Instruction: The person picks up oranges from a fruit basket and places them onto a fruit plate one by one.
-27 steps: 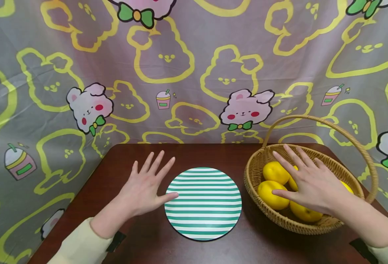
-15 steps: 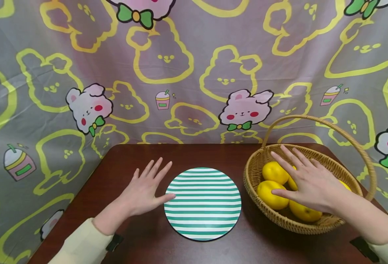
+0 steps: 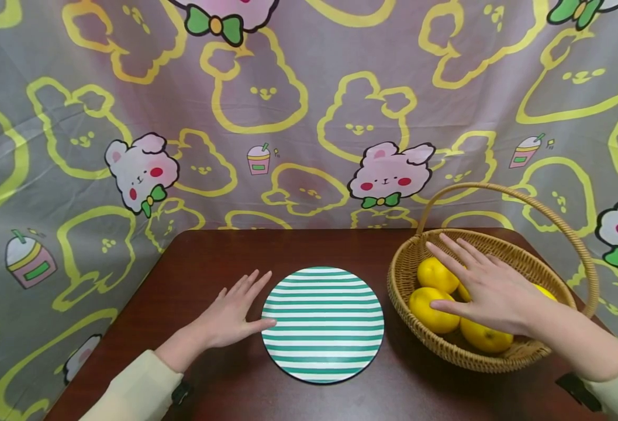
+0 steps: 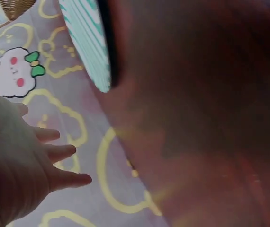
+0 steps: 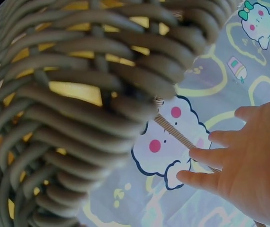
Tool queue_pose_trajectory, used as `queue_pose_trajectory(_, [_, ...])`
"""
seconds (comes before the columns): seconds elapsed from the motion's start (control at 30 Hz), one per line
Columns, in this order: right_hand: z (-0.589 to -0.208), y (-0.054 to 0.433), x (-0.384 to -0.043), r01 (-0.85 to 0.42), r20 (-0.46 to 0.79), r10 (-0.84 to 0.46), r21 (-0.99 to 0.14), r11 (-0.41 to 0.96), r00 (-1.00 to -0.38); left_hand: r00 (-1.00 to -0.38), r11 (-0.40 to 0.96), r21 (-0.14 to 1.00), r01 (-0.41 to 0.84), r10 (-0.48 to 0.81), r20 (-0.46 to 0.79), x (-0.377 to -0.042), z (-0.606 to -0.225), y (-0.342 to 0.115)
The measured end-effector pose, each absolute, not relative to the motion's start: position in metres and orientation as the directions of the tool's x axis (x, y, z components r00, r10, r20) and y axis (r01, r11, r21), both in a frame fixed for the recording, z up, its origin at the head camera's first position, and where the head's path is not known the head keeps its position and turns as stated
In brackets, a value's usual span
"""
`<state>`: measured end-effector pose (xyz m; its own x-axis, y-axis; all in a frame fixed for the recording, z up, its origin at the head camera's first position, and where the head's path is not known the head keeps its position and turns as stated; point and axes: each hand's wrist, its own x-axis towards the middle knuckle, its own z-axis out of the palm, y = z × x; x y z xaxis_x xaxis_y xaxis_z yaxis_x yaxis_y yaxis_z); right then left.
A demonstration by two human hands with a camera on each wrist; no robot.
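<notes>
"Head view?"
"Left hand (image 3: pixel 228 318), grip wide, beside a striped disc (image 3: pixel 323 325) on the table (image 3: pixel 309 248); right hand (image 3: pixel 498 295), grip wide, over a basket (image 3: pixel 472 362) of yellow fruit (image 3: pixel 431 310)."
"Left wrist?"
"Same spread grip, disc near."
"Right wrist?"
"Spread grip, basket close."

"Any lettering you can read?"
"None. The printed cups (image 3: pixel 31 259) on the backdrop (image 3: pixel 293 52) bear green label patches (image 3: pixel 37 270), but no word is legible."
"And the small marks (image 3: pixel 551 144) beside them?"
"Possibly just strokes; too tiny to tell."
</notes>
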<state>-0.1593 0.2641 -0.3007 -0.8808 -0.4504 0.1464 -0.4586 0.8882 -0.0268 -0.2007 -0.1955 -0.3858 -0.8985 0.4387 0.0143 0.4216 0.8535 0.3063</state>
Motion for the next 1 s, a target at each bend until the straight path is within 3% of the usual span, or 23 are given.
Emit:
queue_pose_trajectory(0.27, [-0.299, 0.266, -0.161, -0.482, 0.144, -0.471, -0.058, 0.874, -0.87, -0.895, 0.824, 0.417, 0.384, 0.443, -0.053, -0.209, -0.4, -0.203])
queue_pose_trajectory(0.63, [-0.296, 0.266, -0.164, -0.498, 0.128, -0.485, -0.106, 0.861, -0.865, -0.913, 0.832, 0.488, 0.265, 0.379, -0.149, -0.215, -0.415, -0.211])
queue_pose_trajectory(1.0, [-0.295, 0.271, -0.166, -0.477, 0.102, -0.466, -0.181, 0.86, -0.879, -0.888, 0.767, 0.56, 0.313, 0.445, -0.113, -0.223, -0.423, -0.215])
